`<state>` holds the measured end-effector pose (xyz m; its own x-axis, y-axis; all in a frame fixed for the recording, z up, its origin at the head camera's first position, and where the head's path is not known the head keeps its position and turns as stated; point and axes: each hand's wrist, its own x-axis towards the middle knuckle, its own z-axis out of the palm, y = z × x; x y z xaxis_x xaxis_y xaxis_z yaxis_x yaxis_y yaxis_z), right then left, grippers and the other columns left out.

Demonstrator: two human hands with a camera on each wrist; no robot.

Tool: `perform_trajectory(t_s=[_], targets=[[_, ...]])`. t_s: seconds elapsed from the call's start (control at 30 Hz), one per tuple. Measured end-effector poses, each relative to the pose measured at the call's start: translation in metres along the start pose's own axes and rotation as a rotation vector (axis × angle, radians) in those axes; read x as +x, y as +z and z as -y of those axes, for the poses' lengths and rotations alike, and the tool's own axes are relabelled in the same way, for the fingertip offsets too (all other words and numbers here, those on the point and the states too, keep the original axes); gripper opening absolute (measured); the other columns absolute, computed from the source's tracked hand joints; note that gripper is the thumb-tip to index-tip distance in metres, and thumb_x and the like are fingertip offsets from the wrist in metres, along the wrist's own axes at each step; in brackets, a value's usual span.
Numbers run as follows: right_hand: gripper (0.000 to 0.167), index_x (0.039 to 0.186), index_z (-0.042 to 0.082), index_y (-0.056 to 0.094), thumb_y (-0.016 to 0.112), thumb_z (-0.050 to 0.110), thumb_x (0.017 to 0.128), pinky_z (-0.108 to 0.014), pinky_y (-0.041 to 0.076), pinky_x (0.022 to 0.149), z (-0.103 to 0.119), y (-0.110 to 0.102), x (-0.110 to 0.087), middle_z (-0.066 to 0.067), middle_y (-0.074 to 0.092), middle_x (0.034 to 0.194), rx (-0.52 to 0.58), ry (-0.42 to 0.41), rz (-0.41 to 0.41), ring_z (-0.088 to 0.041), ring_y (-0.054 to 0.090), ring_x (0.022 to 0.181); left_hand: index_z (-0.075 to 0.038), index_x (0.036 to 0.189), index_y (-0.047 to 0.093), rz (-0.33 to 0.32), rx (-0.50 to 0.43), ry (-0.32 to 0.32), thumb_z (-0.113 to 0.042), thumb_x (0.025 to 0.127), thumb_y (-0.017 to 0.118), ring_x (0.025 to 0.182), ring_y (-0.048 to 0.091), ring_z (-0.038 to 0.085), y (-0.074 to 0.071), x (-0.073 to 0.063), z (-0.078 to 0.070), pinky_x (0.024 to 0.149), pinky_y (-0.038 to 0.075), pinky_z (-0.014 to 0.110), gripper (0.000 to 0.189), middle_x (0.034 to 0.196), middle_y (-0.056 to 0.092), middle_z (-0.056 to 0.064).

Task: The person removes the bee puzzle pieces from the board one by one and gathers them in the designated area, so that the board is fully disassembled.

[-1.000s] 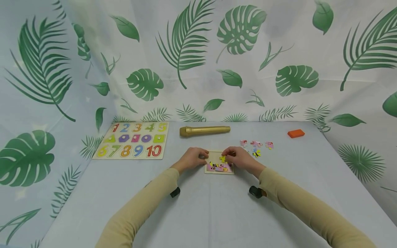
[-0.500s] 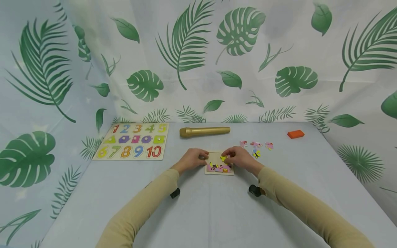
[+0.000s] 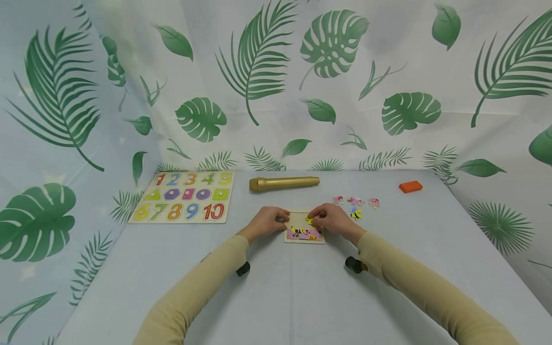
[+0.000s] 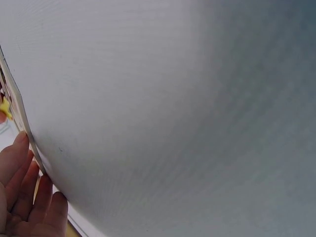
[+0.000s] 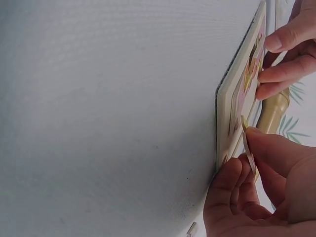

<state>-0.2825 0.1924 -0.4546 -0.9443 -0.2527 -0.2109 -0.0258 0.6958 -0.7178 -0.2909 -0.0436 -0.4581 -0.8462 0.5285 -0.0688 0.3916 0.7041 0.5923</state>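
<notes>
In the head view, a small square wooden puzzle tray (image 3: pixel 304 242) lies on the table, its near part filled with pink, yellow and black pieces. My left hand (image 3: pixel 268 220) rests at its left side, thumb and fingertips touching the rim; the left wrist view shows these fingers (image 4: pixel 43 192) fairly straight. My right hand (image 3: pixel 337 221) is above the tray's right side, pinching a yellow puzzle piece (image 3: pixel 309 221) between thumb and finger. The right wrist view shows that piece (image 5: pixel 248 148) edge-on, tilted and close over the tray. My right fingertips partly hide the piece.
Several loose puzzle pieces (image 3: pixel 356 213) lie right of the tray. Behind it is a gold toy microphone (image 3: pixel 284 183). A number-and-shape board (image 3: pixel 181 199) lies at the left, an orange block (image 3: pixel 410 186) at the back right. Leaf-print cloth (image 3: pixel 276 120) hangs behind the table.
The right hand shifts and tilts the yellow piece slightly over the tray's right side, still pinching it. The left hand stays at the left rim.
</notes>
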Motion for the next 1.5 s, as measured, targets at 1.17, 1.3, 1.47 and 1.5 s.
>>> perform_trajectory(t_s=[1.17, 1.3, 1.47, 1.5], targets=[[0.045, 0.136, 0.016, 0.056, 0.06, 0.037, 0.097, -0.044, 0.044, 0.097, -0.064, -0.087, -0.028, -0.012, 0.05, 0.139, 0.182, 0.116, 0.028, -0.03, 0.05, 0.115, -0.004, 0.115, 0.071, 0.008, -0.012, -0.003, -0.013, 0.088, 0.073, 0.128, 0.052, 0.024, 0.001, -0.001, -0.001, 0.11, 0.037, 0.038, 0.029, 0.133, 0.062, 0.005], [0.047, 0.138, 0.016, 0.054, 0.059, 0.04, 0.097, -0.051, 0.04, 0.104, -0.084, -0.108, -0.034, -0.014, 0.045, 0.143, 0.144, 0.137, 0.023, -0.032, 0.045, 0.122, -0.004, 0.114, 0.071, 0.006, -0.01, -0.003, -0.013, 0.088, 0.073, 0.128, 0.052, 0.024, 0.001, -0.001, -0.001, 0.11, 0.037, 0.038, 0.028, 0.132, 0.062, 0.005], [0.049, 0.138, 0.011, 0.053, 0.06, 0.037, 0.097, -0.052, 0.041, 0.103, -0.097, -0.125, -0.04, -0.019, 0.044, 0.144, 0.062, 0.127, 0.042, -0.033, 0.044, 0.122, -0.004, 0.114, 0.071, 0.01, -0.005, -0.006, -0.013, 0.088, 0.073, 0.127, 0.052, 0.023, 0.0, 0.0, -0.001, 0.109, 0.038, 0.038, 0.027, 0.132, 0.062, 0.004], [0.049, 0.138, 0.01, 0.053, 0.06, 0.036, 0.097, -0.052, 0.042, 0.103, -0.099, -0.127, -0.041, -0.02, 0.044, 0.143, 0.049, 0.126, 0.044, -0.033, 0.044, 0.122, -0.004, 0.114, 0.071, 0.011, -0.005, -0.006, -0.013, 0.088, 0.073, 0.127, 0.052, 0.023, 0.0, 0.0, -0.001, 0.109, 0.038, 0.038, 0.027, 0.132, 0.062, 0.004]])
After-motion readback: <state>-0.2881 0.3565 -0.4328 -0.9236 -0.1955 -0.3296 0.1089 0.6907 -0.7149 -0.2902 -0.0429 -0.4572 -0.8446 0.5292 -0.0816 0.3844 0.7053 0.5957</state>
